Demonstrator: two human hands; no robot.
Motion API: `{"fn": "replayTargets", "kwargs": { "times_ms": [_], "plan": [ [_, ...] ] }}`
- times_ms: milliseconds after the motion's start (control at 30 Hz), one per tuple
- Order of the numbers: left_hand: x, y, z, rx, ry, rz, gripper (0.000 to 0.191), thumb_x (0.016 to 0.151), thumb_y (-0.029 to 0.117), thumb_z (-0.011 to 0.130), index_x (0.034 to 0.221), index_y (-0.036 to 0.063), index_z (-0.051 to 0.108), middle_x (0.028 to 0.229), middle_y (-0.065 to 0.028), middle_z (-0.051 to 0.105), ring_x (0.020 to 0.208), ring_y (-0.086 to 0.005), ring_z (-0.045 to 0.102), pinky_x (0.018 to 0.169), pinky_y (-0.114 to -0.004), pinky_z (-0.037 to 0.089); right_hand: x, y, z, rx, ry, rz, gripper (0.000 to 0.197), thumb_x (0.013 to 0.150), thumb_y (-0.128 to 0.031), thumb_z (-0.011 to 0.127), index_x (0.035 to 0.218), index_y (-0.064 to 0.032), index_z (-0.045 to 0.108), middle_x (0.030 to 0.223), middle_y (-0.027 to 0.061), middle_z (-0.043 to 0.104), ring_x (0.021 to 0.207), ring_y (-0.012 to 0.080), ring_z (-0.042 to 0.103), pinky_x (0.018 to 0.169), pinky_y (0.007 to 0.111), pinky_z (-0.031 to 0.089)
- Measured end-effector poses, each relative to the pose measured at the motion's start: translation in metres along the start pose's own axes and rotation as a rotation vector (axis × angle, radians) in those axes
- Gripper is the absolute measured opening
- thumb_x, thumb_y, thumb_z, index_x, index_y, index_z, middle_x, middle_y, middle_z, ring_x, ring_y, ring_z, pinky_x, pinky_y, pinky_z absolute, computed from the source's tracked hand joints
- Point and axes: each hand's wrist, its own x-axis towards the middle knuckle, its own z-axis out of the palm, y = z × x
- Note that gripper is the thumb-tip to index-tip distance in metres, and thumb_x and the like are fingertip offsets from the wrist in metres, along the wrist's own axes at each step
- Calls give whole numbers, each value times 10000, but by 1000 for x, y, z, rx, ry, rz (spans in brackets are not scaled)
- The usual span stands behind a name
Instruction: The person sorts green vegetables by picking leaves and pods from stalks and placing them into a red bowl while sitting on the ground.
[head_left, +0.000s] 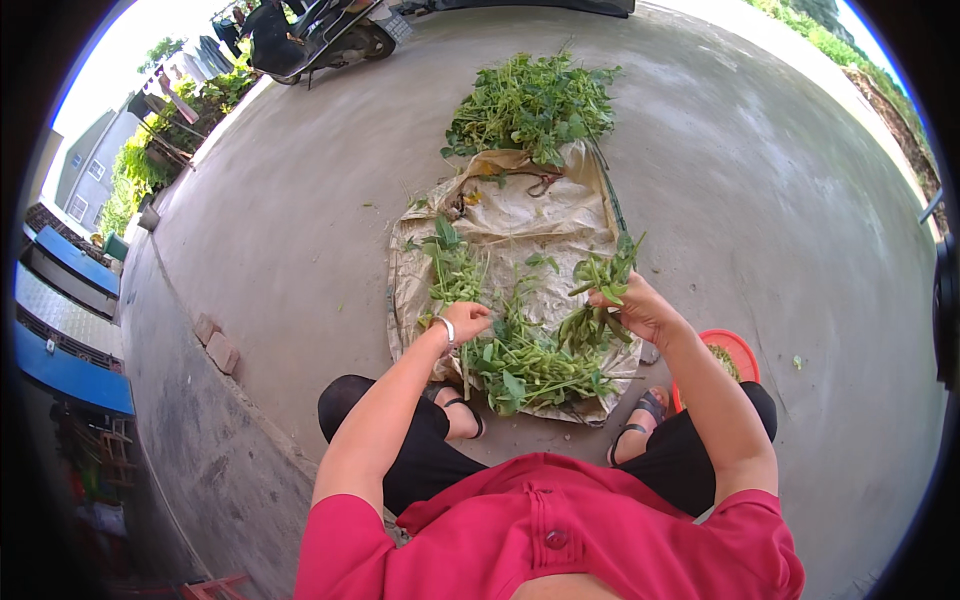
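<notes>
My right hand grips a bunch of leafy green bean plants with pods hanging from it, over the right side of a tan woven sack spread on the ground. To the left, my left hand, a silver bracelet at its wrist, hovers by the plants with its fingers curled; whether it holds a stem or pod cannot be told. Cut bean plants with pods lie in a heap on the sack's near end, and more stems lie along its left side. My right forearm partly hides a red plastic basin containing green pieces.
Beyond the sack a large pile of leafy plants rests on the concrete floor. A parked motorbike stands at the far left. Bricks lie by a floor edge on the left. My sandalled feet flank the sack's near end.
</notes>
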Motion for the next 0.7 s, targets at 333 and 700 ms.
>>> {"fn": "replayTargets", "kwargs": {
  "times_ms": [333, 700],
  "plan": [
    [-27, 65, 56, -415, -286, 166, 372, 717, 252, 687, 988, 27, 568, 868, -4, 581, 772, -59, 500, 654, -219, 403, -12, 10, 2, 296, -60, 251, 155, 784, -121, 539, 922, -63, 502, 851, 63, 518, 765, 188, 528, 591, 357, 474],
    [-16, 33, 28, -961, -80, 115, 130, 815, 223, 572, 822, 94, 564, 713, 12, 578, 610, -84, 542, 586, -228, 450, -17, 16, -2, -213, 132, 246, 420, 720, -322, 658, 1023, -81, 495, 831, 23, 545, 694, 86, 508, 488, 205, 359]
  ]
}}
